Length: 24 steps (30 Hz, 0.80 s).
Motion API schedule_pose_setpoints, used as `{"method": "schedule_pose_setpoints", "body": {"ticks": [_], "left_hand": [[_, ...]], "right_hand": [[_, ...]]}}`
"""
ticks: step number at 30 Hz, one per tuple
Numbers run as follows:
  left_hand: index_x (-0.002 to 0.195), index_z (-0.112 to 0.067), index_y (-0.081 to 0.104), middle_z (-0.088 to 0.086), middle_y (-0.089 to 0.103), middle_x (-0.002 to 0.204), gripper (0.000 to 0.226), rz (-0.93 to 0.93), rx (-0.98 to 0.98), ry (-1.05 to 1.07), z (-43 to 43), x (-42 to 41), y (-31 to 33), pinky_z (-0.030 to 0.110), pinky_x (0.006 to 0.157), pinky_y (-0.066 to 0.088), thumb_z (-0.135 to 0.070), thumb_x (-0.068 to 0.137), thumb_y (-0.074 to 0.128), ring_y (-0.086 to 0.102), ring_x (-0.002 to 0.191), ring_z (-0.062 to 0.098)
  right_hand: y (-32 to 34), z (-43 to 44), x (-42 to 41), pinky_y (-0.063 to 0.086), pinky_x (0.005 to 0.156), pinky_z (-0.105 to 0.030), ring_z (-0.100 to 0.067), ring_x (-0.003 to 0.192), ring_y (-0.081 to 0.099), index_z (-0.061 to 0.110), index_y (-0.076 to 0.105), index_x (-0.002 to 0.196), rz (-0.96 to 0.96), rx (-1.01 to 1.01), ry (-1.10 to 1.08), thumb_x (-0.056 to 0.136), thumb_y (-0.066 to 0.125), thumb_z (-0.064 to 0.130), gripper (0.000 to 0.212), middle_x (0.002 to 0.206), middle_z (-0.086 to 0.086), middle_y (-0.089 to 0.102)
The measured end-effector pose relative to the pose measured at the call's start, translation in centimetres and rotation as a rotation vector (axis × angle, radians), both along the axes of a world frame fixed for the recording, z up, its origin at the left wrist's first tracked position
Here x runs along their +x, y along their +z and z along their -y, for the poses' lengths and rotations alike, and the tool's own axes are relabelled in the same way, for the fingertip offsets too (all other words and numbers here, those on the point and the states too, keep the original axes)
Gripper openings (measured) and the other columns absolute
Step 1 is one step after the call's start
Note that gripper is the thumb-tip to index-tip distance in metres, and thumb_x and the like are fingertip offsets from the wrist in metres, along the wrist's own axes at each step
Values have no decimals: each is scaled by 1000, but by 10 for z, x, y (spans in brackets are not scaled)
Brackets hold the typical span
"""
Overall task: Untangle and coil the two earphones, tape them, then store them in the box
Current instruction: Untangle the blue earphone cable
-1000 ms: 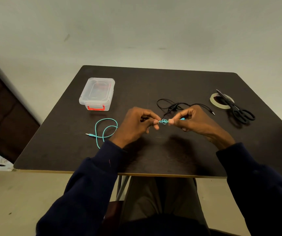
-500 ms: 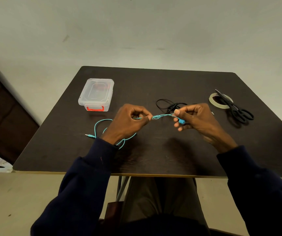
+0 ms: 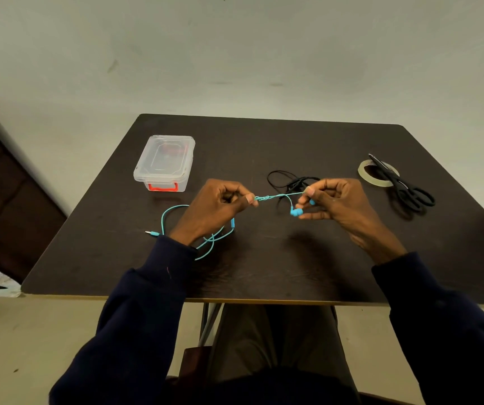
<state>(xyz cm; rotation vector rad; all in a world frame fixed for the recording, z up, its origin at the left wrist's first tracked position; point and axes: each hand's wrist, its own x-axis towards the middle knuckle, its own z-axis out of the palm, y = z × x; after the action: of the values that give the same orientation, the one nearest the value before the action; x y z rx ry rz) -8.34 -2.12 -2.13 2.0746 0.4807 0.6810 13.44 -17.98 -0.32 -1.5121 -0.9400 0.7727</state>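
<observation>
Above the desk [image 3: 264, 276], the left hand [image 3: 214, 209] pinches the teal earphone [image 3: 277, 196] at its twisted stretch. The right hand [image 3: 337, 203] pinches the cord's other end, buds dangling just below that grip. Slack cord and plug lie by the left wrist. Beyond: black earphone [image 3: 289, 180] behind the right hand, lidded box [image 3: 164, 162] far left, scissors [image 3: 410, 191] across the tape roll [image 3: 362, 171] far right.

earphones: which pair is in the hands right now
The turquoise earphones, stretched between the left hand and right hand; the black earphones lie loose on the table behind.
</observation>
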Motion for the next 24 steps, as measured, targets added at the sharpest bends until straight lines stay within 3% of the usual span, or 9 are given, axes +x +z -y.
{"method": "schedule_pose_setpoints", "body": {"ticks": [2,5,11,17,21,24], "left_hand": [[90,-30,77,16,74,89,16,-14,-18,-5,0,0,0,50,79,57,-36,97,64,66,84,42],[90,-23,75,11,75,90,18,4,-71,-11,1,1,1,30,66,52,-28,99,61,61,69,23],[92,-11,75,9,73,82,21,40,-101,-42,7,2,5,18,62,47,-23,100,60,57,64,7],[90,-11,74,4,68,73,23,56,-109,-79,15,7,10,19,65,47,-23,102,59,59,66,9],[88,-18,73,9,67,74,21,84,-83,-95,15,6,11,25,66,48,-23,102,58,59,67,12],[86,-20,72,9,66,73,23,102,-89,-69,15,5,14,19,66,45,-21,103,56,59,67,11]], "right_hand": [[-4,1,-1,65,68,-39,-33,85,76,-2,69,95,-3,-1,-10,97,63,11,14,87,-17,75],[-9,2,-2,65,74,-41,-30,85,75,2,71,95,-1,18,11,95,66,10,9,87,-15,74],[-6,5,-5,59,89,-24,-9,91,74,16,76,94,280,-54,43,87,75,10,9,94,3,79],[8,-6,-33,57,88,-21,-8,97,73,5,76,104,411,195,34,86,78,9,19,103,-1,76],[10,-16,-46,60,83,-24,-7,90,74,15,77,101,475,210,99,86,79,15,15,96,5,77],[11,-17,-47,60,79,-24,-9,85,74,16,77,96,446,215,109,87,77,14,9,91,5,77]]}}
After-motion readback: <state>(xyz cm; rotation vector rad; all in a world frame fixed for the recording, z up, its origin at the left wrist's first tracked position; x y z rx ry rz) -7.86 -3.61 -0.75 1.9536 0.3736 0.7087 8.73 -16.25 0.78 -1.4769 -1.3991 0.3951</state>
